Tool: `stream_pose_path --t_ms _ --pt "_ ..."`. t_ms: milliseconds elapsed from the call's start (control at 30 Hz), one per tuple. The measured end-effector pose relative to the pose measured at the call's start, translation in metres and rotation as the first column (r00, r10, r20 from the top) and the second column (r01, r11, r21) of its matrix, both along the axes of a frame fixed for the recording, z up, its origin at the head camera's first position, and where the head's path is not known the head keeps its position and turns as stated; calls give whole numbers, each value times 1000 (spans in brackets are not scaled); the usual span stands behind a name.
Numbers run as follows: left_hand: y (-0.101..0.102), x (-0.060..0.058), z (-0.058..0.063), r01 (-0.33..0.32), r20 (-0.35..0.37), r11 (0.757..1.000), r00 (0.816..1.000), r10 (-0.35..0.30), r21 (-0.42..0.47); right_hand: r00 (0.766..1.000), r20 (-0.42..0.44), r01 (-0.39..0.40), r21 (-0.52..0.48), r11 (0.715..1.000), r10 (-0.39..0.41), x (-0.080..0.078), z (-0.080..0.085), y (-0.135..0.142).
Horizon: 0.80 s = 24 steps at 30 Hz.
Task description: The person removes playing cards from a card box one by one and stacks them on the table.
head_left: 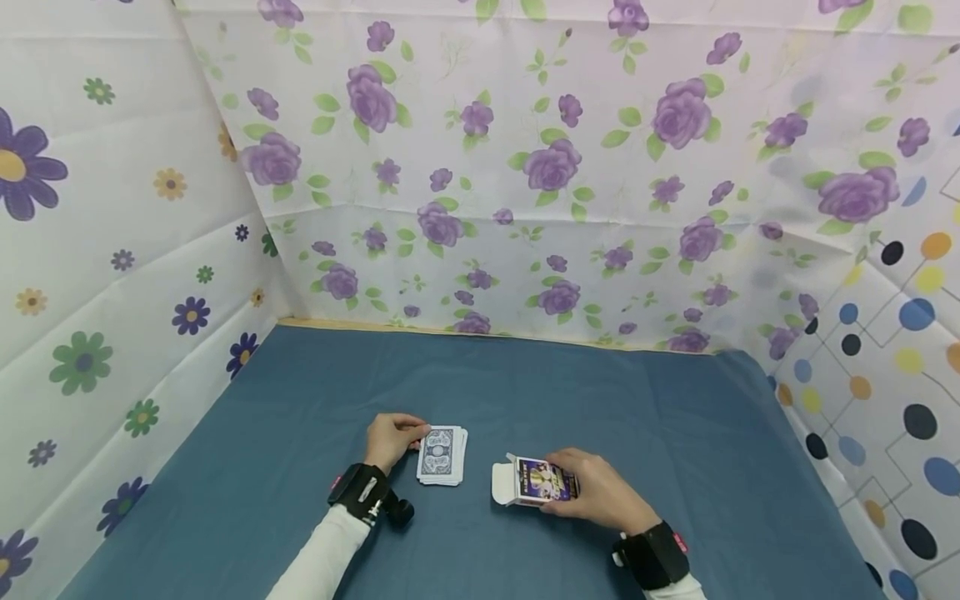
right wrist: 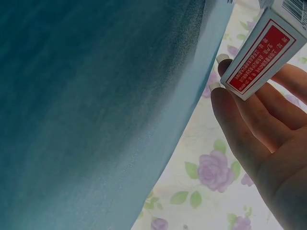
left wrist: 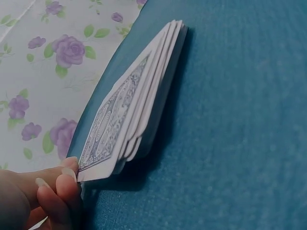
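Note:
A stack of playing cards (head_left: 438, 457) with a blue-grey patterned back lies on the blue cloth, its edges slightly uneven. My left hand (head_left: 392, 442) pinches the stack at its far left corner; the left wrist view shows thumb and fingertips (left wrist: 70, 165) at the corner of the top card. To the right, my right hand (head_left: 596, 492) grips a purple and white card box (head_left: 543, 481) by its closed end. The box's white flap stands open toward the cards. In the right wrist view, a red label marks the side of the box (right wrist: 261, 56).
A blue cloth (head_left: 540, 392) covers the table. Flower-printed sheets (head_left: 465, 167) rise behind it and on the left, and a dotted sheet (head_left: 885, 400) stands on the right. Black camera straps (head_left: 360, 492) sit on both wrists.

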<state>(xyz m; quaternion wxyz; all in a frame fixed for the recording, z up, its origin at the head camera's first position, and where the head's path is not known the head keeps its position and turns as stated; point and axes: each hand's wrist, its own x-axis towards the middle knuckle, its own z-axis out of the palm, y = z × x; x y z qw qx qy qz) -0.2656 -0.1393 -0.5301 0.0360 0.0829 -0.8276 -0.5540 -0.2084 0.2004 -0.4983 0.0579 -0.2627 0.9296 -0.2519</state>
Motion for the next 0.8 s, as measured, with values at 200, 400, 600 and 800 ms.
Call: stream_pose_path --t_ms 200,400,600,800 --pt "-1 1 1 -13 29 1000 999 13 12 1000 4 1 8 1000 -1 -1 0 -3" --pt "5 10 19 1 -31 990 1000 -5 -142 1000 -7 1 9 1000 -1 -3 2 -6" --pt "33 36 52 286 -55 954 955 -291 -88 1000 -31 -3 12 1000 4 -3 5 -9" --pt "65 56 59 563 26 825 825 -564 52 998 -57 -9 -7 1000 9 -4 12 -16"
